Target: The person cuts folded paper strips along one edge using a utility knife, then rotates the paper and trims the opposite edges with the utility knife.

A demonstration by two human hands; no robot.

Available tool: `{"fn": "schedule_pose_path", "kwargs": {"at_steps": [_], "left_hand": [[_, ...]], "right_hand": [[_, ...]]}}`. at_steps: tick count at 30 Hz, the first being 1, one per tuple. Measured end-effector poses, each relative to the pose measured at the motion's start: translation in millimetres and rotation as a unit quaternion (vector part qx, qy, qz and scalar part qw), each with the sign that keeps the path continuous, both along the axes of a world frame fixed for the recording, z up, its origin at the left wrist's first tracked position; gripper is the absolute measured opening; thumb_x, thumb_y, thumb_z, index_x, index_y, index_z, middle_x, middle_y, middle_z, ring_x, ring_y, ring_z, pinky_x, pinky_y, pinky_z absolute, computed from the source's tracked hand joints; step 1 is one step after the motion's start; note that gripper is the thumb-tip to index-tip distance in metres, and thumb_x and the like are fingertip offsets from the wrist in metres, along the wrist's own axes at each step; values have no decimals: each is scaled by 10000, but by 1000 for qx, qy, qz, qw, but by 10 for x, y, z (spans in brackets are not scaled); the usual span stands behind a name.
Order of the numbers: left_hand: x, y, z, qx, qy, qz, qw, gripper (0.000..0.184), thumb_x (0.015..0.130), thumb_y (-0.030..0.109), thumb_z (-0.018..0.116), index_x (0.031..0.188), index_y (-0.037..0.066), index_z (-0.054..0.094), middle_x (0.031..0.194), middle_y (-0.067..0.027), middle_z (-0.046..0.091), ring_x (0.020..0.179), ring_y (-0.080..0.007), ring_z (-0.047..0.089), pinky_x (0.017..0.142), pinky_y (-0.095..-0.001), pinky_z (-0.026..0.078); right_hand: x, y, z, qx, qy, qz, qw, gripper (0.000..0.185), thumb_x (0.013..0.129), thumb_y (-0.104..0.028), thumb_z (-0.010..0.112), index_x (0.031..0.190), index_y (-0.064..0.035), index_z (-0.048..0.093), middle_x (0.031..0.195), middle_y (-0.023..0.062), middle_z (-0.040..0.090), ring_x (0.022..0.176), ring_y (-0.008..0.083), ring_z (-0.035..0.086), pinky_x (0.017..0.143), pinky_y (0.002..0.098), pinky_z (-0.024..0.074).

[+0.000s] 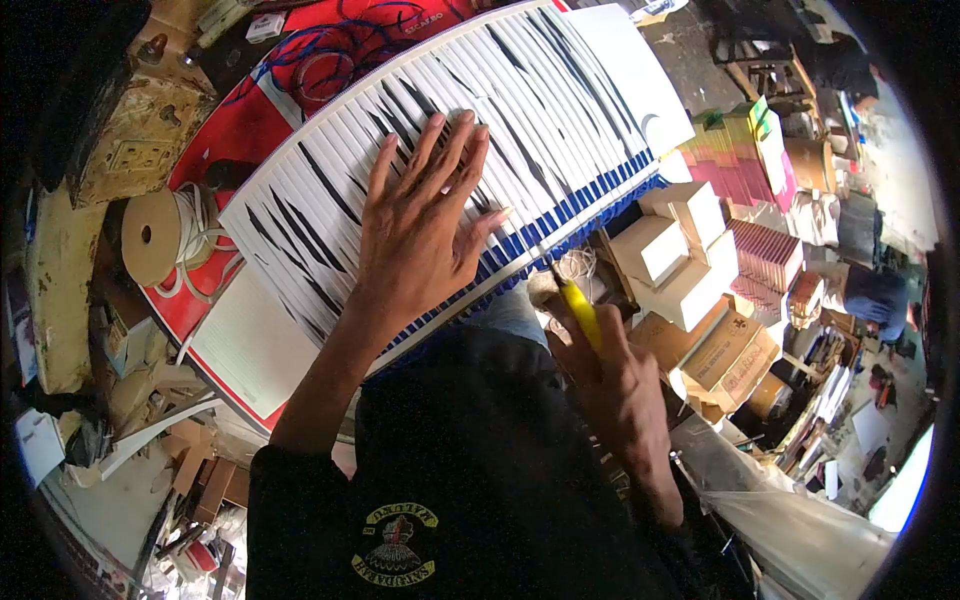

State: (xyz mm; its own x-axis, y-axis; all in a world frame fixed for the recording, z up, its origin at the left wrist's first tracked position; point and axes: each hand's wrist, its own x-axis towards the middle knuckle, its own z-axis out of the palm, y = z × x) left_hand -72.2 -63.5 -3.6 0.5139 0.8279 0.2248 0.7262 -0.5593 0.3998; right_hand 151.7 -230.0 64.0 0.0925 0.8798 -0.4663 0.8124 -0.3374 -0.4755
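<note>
A long row of white book blocks [530, 90] lies side by side across the work surface, with dark gaps between some of them. Blue strips [590, 197] run along the edge nearest my body. Pressed flat on top of the blocks is my left hand [420, 215], its fingers spread and thumb out to the side. My right hand [610, 370] is wrapped round a yellow cutter knife [580, 310]. The knife's thin blade reaches up to the blue edge, right of my left thumb; whether it touches the strips I cannot tell exactly.
A spool of white cord [153, 238] stands at the left on the red surface [235, 140]. Blue cord [335, 50] lies tangled at the back. To the right are white boxes [650, 250], a cardboard box [730, 355] and pink-edged stacks [735, 150]. People are further off.
</note>
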Motion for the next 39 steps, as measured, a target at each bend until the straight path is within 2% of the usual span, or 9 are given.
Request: {"fn": "schedule_pose_path", "kwargs": {"at_steps": [2, 6, 9, 11, 14, 26, 32, 35, 39], "left_hand": [[0, -3, -3, -2, 0, 8, 1000, 696, 969, 405, 607, 1552, 86, 403, 1624, -113, 367, 1501, -326, 332, 1214, -574, 189], [-4, 7, 8, -3, -11, 4, 1000, 709, 959, 398, 613, 1556, 85, 393, 1623, -112, 369, 1499, -326, 337, 1214, -570, 191], [-6, 2, 8, -8, -18, 2, 1000, 704, 958, 388, 611, 1553, 81, 394, 1619, -117, 373, 1496, -336, 339, 1211, -575, 196], [-6, 6, 7, -12, 7, -5, 1000, 700, 963, 386, 610, 1540, 47, 406, 1623, -142, 362, 1520, -325, 296, 1241, -573, 143], [-9, 11, 0, -16, 3, -6, 1000, 705, 965, 399, 609, 1537, 41, 407, 1630, -142, 349, 1526, -323, 282, 1245, -573, 134], [-11, 6, -82, -10, 3, -10, 1000, 724, 970, 408, 597, 1555, 45, 374, 1649, -149, 305, 1536, -336, 248, 1244, -591, 116], [-12, 11, -54, -29, 7, -13, 999, 721, 970, 406, 598, 1556, 50, 375, 1652, -155, 296, 1537, -337, 246, 1242, -593, 117], [-7, 12, -39, -26, 10, -15, 999, 716, 969, 406, 601, 1551, 49, 384, 1655, -154, 291, 1536, -338, 250, 1242, -594, 117], [-13, -2, -67, 4, -4, -11, 1000, 704, 960, 400, 610, 1537, 53, 404, 1623, -127, 361, 1507, -335, 314, 1208, -586, 189]], "right_hand": [[23, 5, -193, -17, 4, 63, 998, 685, 882, -23, 631, 1498, -137, 353, 866, 257, 676, 654, 425, 670, 555, 481, 518], [-132, 149, -157, 52, 35, 77, 995, 731, 883, -38, 634, 1527, -145, 305, 869, 256, 678, 661, 436, 672, 547, 492, 516], [-210, 187, -66, 14, 1, 51, 999, 679, 887, -65, 640, 1491, -127, 336, 860, 257, 675, 668, 443, 673, 543, 500, 513], [-236, 182, -40, 29, -9, 48, 998, 569, 894, -75, 638, 1408, -108, 397, 866, 250, 675, 674, 446, 675, 550, 509, 520], [-264, 149, -57, 70, -6, 44, 997, 452, 906, -86, 629, 1317, -83, 441, 887, 244, 672, 683, 440, 676, 559, 512, 530], [-329, 320, 90, 46, 10, 37, 998, 269, 943, -70, 584, 1189, -66, 475, 893, 224, 652, 711, 461, 660, 567, 534, 504], [-379, 280, 52, 30, -25, 32, 999, 347, 930, -63, 587, 1244, -76, 440, 911, 212, 664, 699, 455, 662, 574, 531, 511], [-258, 103, -210, 45, -34, 41, 998, 398, 913, -61, 597, 1271, -77, 424, 930, 224, 673, 694, 454, 664, 574, 531, 511], [-353, 255, 85, 82, -28, 60, 994, 431, 899, -54, 600, 1291, -66, 422, 911, 238, 677, 690, 459, 661, 573, 535, 512]]}}
